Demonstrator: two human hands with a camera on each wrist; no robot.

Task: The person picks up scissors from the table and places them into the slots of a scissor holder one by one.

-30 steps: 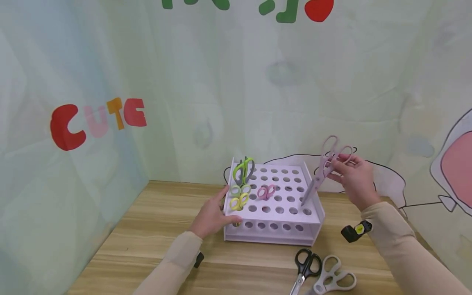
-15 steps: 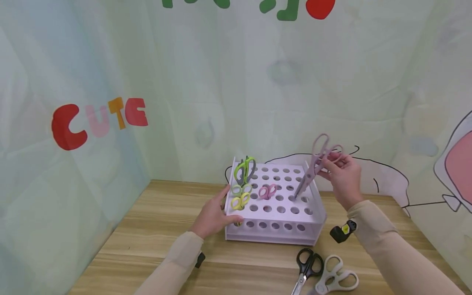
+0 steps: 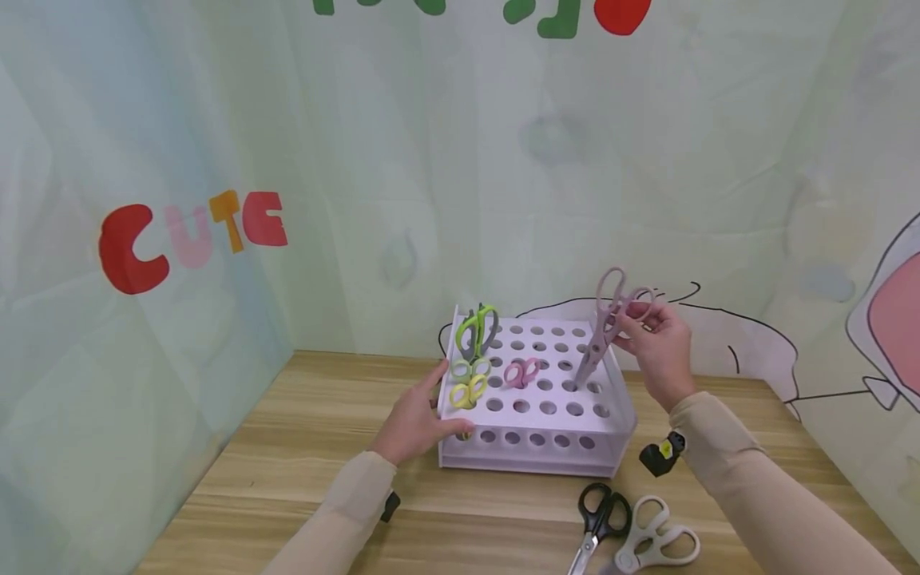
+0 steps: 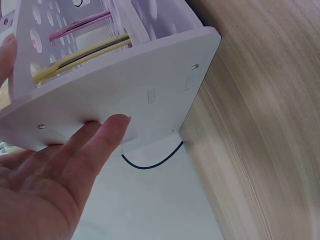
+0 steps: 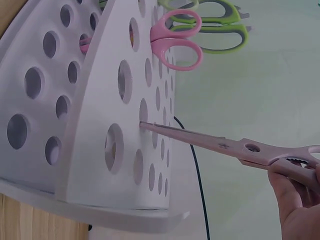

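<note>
My right hand pinches a pair of pale mauve scissors by the handles, blades pointing down and left. In the right wrist view the blade tip of these scissors is at the edge of a hole in the white rack. My left hand holds the left side of the rack, thumb at the front and fingers along the outer side panel. Standing in the rack are green-and-grey scissors, light green scissors, yellow scissors and small pink scissors.
Black-handled scissors and light grey scissors lie on the wooden table in front of the rack. The rack has two tiers of round holes. A printed curtain stands close behind it.
My right hand has moved left and slightly down with the mauve scissors, taking their tip from the rack's right side to a hole further in. The left hand stays on the rack.
</note>
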